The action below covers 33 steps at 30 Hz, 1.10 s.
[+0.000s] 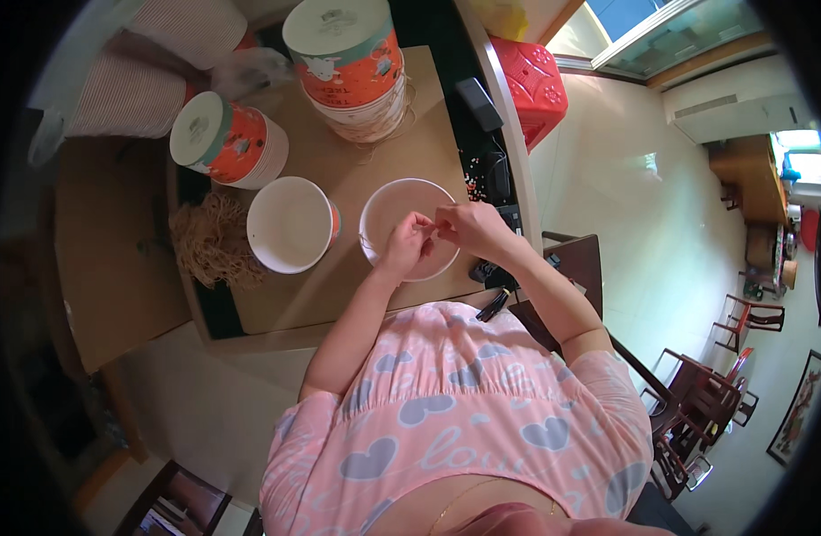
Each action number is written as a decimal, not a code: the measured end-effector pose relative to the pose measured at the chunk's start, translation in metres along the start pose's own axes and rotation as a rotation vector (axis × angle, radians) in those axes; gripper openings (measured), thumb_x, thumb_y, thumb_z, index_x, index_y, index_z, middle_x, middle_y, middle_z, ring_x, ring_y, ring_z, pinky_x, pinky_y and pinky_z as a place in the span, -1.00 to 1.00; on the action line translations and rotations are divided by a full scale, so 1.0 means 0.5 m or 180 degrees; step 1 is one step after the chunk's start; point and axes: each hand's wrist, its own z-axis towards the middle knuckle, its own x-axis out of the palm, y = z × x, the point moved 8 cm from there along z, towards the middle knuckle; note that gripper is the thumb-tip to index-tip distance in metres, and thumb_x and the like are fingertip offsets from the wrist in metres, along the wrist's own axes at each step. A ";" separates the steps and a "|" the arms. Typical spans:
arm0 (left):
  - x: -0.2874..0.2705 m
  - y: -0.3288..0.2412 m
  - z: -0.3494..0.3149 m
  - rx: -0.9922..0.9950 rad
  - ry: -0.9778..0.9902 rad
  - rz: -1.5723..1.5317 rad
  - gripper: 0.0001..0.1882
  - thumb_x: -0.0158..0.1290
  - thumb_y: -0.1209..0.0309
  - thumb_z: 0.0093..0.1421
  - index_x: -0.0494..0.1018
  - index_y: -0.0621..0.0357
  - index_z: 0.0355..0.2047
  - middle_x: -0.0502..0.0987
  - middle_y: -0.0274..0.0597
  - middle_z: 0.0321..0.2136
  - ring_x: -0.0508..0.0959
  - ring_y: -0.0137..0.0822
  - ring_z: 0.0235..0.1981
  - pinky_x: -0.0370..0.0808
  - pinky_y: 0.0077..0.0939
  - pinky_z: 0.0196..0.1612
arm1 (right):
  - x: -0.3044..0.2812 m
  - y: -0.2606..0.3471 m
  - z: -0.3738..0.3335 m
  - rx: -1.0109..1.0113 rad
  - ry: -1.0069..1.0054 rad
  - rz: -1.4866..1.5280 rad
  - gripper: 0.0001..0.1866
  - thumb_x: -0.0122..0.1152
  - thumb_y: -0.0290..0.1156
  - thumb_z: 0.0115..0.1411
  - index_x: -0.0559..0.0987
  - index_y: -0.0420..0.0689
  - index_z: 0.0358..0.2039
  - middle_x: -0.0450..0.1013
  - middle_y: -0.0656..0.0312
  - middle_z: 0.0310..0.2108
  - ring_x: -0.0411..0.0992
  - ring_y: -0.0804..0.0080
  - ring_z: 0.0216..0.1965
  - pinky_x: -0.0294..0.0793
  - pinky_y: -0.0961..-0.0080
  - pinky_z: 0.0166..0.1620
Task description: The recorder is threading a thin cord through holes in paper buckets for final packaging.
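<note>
A round white paper tub (394,198) stands mouth up on the brown board in front of me, with both hands over it. My left hand (407,247) is closed at the tub's near side, thumb and fingertips pinched together. Beside it, my right hand (475,229) is closed too, at the right rim, its fingertips almost meeting the left ones. What they pinch is too small to make out. A second white paper tub (290,225) stands open to the left. Next to it lies a tangled bundle of beige string (214,241).
Upside-down stacks of orange-and-green paper tubs (343,67) stand at the back, the tallest with string round it. Wrapped tub stacks (129,96) are at the far left. A black phone-like device (479,104) lies on the right edge. Beyond is a red stool (528,89).
</note>
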 end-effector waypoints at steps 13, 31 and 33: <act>0.034 0.036 0.018 0.0274 0.0355 -0.0407 -0.84 0.16 0.48 0.13 0.56 0.27 -0.27 0.57 -0.34 -0.44 0.46 -0.61 -0.43 0.42 -0.69 -0.29 | 0.056 -0.086 -0.040 0.0695 -0.0562 0.2235 -0.98 0.16 -0.58 0.15 0.51 -0.22 -0.38 0.43 0.35 -0.42 0.37 0.71 -0.39 0.35 0.74 -0.34; 0.041 0.026 -0.056 0.0590 0.0345 0.0655 -0.92 0.13 0.54 0.13 0.55 0.29 -0.37 0.55 -0.35 -0.44 0.46 -0.58 -0.40 0.41 -0.67 -0.28 | 0.019 -0.041 -0.030 0.0339 0.0579 0.1691 -0.82 0.22 -0.46 0.11 0.59 -0.20 -0.26 0.47 0.30 -0.43 0.37 0.63 -0.43 0.35 0.65 -0.37; 0.039 0.026 -0.057 0.0613 0.0319 0.0684 -0.92 0.13 0.53 0.13 0.55 0.29 -0.37 0.55 -0.35 -0.44 0.46 -0.58 -0.40 0.41 -0.66 -0.29 | 0.016 -0.035 -0.024 0.0059 0.0365 0.1562 -0.83 0.24 -0.44 0.05 0.60 -0.22 -0.33 0.49 0.19 -0.54 0.44 0.45 -0.51 0.41 0.54 -0.40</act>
